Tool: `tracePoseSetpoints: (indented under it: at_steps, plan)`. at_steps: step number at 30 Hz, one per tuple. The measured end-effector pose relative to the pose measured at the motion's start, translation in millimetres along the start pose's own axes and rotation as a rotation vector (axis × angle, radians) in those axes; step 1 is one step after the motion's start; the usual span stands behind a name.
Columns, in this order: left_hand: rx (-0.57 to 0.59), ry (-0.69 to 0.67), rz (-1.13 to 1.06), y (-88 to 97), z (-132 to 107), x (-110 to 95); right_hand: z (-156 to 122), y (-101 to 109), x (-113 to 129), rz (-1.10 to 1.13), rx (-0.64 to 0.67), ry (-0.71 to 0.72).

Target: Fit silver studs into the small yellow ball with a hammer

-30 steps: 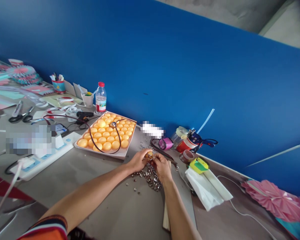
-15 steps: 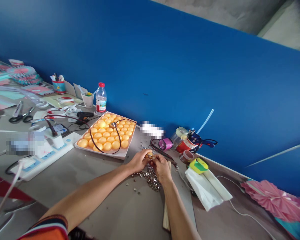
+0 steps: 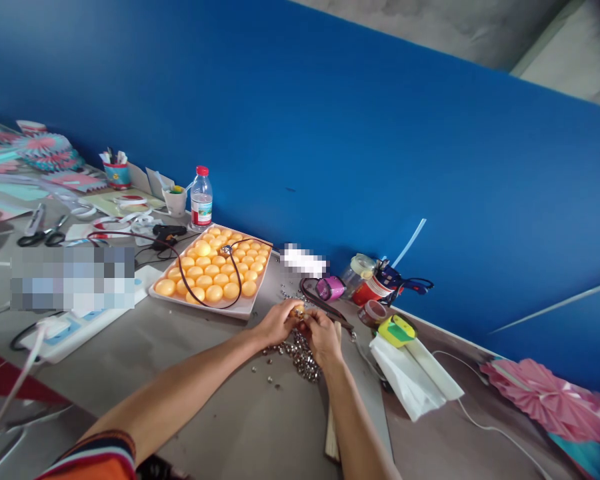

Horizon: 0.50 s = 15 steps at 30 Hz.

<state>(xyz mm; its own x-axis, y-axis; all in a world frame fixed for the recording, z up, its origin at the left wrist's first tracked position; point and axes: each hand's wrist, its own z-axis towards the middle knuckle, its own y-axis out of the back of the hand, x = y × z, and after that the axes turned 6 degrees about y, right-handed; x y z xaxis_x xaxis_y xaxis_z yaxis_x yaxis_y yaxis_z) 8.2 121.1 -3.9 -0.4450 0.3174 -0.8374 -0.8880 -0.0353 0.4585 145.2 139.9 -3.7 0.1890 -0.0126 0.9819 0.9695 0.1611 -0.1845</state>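
The left hand (image 3: 276,323) curls its fingertips round an orange ball (image 3: 296,311), just right of the tray (image 3: 205,305), probably to steady it. The right hand (image 3: 323,337) pinches the ball's other side with fingers closed, as if working on its surface (whether a stud sits under those fingertips is too small to tell). Both hands hover over a pile of shiny studs (image 3: 303,357), right of the tray's near corner, likely kept there for easy picking. Further right of the tray lies a white paper bag (image 3: 410,377).
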Motion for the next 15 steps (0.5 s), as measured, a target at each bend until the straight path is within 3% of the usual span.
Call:
tracePoseSetpoints:
  at_steps: [10,15]
  plan:
    - [-0.001,-0.048,0.015,-3.0,0.0,1.3,0.1,-0.8,-1.1,0.033,-0.049,-0.03]
    - [-0.039,-0.01,-0.034,-4.2,-0.4,-0.4,0.5,-0.5,1.1,-0.052,-0.012,0.036]
